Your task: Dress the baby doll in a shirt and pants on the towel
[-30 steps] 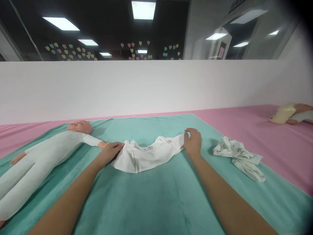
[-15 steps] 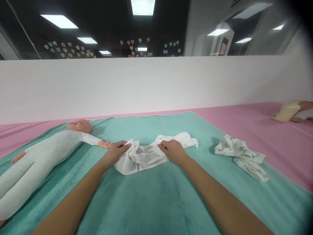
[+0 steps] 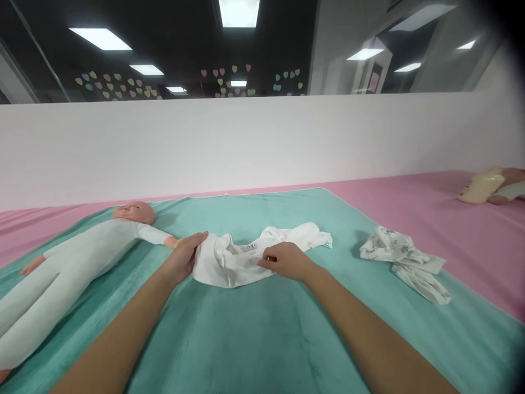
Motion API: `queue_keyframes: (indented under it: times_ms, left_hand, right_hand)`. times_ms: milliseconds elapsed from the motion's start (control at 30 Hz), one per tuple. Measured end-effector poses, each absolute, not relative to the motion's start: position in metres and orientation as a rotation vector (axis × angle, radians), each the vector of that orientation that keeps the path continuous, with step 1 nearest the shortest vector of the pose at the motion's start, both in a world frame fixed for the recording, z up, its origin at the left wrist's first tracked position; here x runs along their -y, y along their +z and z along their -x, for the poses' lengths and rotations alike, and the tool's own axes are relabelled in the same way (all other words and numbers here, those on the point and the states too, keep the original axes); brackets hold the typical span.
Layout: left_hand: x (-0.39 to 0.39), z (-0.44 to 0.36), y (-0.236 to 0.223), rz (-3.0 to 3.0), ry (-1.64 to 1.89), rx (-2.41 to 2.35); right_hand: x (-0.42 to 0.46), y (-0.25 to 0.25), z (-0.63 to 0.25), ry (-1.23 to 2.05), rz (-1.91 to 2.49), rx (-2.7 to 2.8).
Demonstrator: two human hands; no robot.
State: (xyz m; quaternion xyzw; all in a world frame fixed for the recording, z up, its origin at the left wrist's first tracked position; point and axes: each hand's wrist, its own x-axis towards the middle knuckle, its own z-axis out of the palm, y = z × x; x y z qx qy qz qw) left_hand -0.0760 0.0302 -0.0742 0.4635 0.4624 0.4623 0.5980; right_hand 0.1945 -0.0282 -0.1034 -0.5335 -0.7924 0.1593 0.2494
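The white baby shirt (image 3: 229, 268) lies crumpled near the middle of the green blanket (image 3: 229, 339), well short of its far edge. We judge it light, soft and limp, with little tendency to slip and no risk of breaking; it will fold wherever it is unsupported. We advise a fingertip grip at the two ends, or at the neckline on either side of the label (image 3: 252, 247), where the layers can be told apart.

State of the hands: our left hand (image 3: 186, 254) is half curled against the left end of the shirt, thumb uppermost. Its fingers are partly hidden, so we cannot tell whether it grips the cloth. Our right hand (image 3: 289, 260) is narrow, thumb and forefinger close together over the cloth right of the label; we cannot tell whether fabric is pinched between them.

The baby doll (image 3: 86, 251) lies along the left side of the blanket. The printed baby garment (image 3: 404, 260) lies bunched near the right edge.

Compared with one second ago, our right hand has left the shirt's right end, and its printed cuff (image 3: 327, 239) is now exposed. Compared with half a second ago, our left hand has rolled thumb-up.
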Motion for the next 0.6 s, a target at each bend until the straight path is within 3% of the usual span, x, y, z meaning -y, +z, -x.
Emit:
queue_keyframes:
  times_ms: [200, 500, 600]
  left_hand:
    - [-0.025, 0.078, -0.072, -1.067, 0.804, -0.887]
    - [-0.041, 0.083, -0.082, -0.923, 1.093, -0.931]
    - [-0.042, 0.093, -0.08, -0.89, 1.103, -0.811]
  right_hand:
    - [0.03, -0.101, -0.19, 0.453, 1.199, 2.381]
    - [0.021, -0.11, -0.192, -0.03, 1.216, 2.35]
    - [0.021, -0.104, -0.198, 0.065, 1.345, 2.182]
